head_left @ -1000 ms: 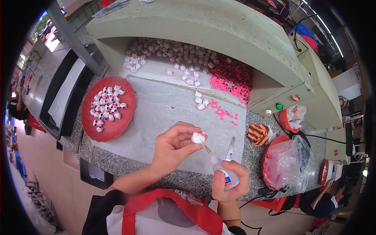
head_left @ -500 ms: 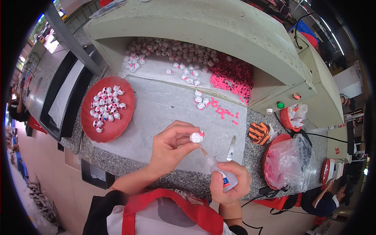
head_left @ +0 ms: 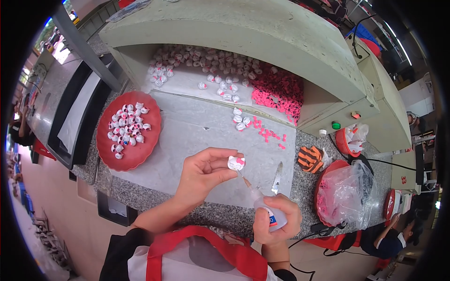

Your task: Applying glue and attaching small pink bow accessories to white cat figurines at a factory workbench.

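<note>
Near the middle of the surface (head_left: 225, 219), above a white paper sheet (head_left: 178, 136), a sm. white figurine head (head_left: 235, 163) w/ a pink patch (head_left: 240, 160) is pinched btwn thumb & fingers of the left hand (head_left: 201, 173). Near right of it, a clear squeeze bottle (head_left: 260, 201) w/ a blue-and-white label (head_left: 272, 218) is gripped in the right hand (head_left: 281, 222), fingers wrapped round it; its thin nozzle (head_left: 247, 182) is aimed at the head's near edge, though contact can't be told. Just far of the bottle, a flat metal tool (head_left: 278, 174) is laid on the sheet. Farther off, a few loose white pcs (head_left: 240, 125) are set beside scattered pink bits (head_left: 266, 134). Under a grey-green shelf unit (head_left: 225, 28) at the far side, many white heads (head_left: 211, 62) are heaped, w/ a dense pink pile (head_left: 283, 96) at right. At left, more white-and-pink heads (head_left: 125, 124) are held in a red scalloped dish (head_left: 135, 157). At right, an orange-and-black striped cloth (head_left: 309, 159) is placed next to a red bowl (head_left: 320, 206), partly covered by a clear plastic bag (head_left: 349, 192).
</note>
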